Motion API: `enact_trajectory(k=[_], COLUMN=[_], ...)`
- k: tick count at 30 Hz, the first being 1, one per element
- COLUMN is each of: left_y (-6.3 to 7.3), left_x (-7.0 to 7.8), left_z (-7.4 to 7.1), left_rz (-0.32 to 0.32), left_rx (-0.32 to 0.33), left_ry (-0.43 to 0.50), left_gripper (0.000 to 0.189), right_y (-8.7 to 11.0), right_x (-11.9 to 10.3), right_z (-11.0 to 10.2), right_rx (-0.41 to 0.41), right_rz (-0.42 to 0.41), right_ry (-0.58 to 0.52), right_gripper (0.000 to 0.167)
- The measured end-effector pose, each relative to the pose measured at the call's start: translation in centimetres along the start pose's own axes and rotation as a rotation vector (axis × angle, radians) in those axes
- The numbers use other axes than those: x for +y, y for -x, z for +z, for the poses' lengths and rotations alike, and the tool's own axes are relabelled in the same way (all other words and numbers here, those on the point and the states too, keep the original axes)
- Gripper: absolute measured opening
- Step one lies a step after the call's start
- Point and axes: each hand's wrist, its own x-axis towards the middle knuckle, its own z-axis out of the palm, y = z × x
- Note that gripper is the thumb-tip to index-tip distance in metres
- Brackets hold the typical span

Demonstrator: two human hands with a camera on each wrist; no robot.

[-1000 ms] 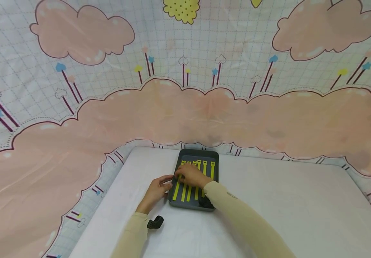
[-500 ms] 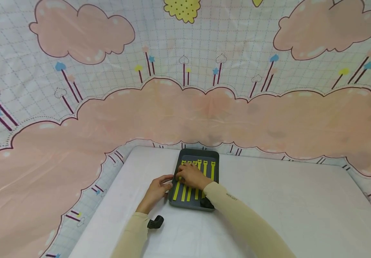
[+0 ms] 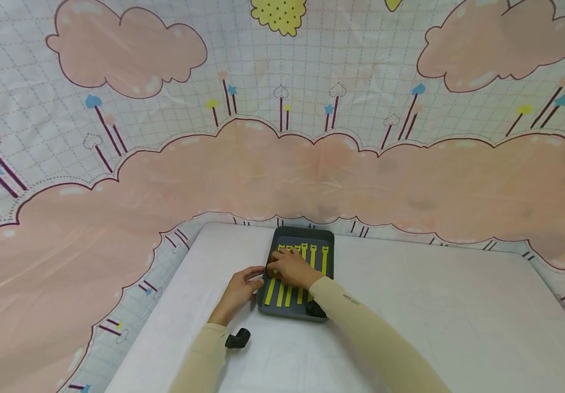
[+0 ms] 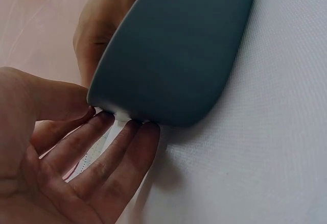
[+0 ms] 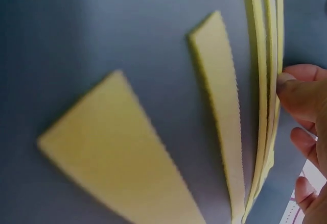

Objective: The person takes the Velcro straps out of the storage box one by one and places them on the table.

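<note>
A dark grey tray (image 3: 282, 313) holds several yellow slotted-end strips, which look like hook-and-loop cable ties, laid lengthwise side by side. My right hand (image 3: 294, 270) reaches over the tray's left part and hides the middle of several ties. In the right wrist view its thumb and index finger pinch the edge of a yellow cable tie (image 5: 280, 25), at the outer side of the row. My left hand (image 3: 235, 289) is outside the tray's left side. In the left wrist view its relaxed fingertips touch the tray's outer wall (image 4: 173, 55), with the thumb at the rim.
The tray stands on a white-covered table (image 3: 434, 305) near its back edge. Behind hangs a printed cloth (image 3: 361, 180) with pink clouds. A black wrist device (image 3: 237, 338) sits by the left sleeve, and another black device (image 3: 314, 309) overlaps the tray's front right corner.
Both hands stay nearly in place. The right fingers shift only slightly at the left-hand tie, whose lower part lies a little differently.
</note>
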Motion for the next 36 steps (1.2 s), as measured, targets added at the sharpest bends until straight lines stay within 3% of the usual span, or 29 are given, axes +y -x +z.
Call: enact_trajectory(k=[10,26,36], left_y=[0.0,0.3,0.2], left_x=[0.3,0.3,-0.1], left_z=[-0.1,0.1,0.2], left_rz=[0.025,0.013,0.042], left_rx=[0.013,0.018,0.014], left_ry=[-0.041,-0.04,-0.02], left_gripper=[0.038,0.038,0.038], right_y=[-0.1,-0.1,0.0], right_x=[0.4,0.1,0.1], right_z=[-0.4,0.0,0.8], right_rx=[-0.008,-0.054,-0.002], right_rz=[-0.036,-0.023,-0.041], right_ry=[0.119,0.11,0.145], right_gripper=[0.022,0.025,0.022])
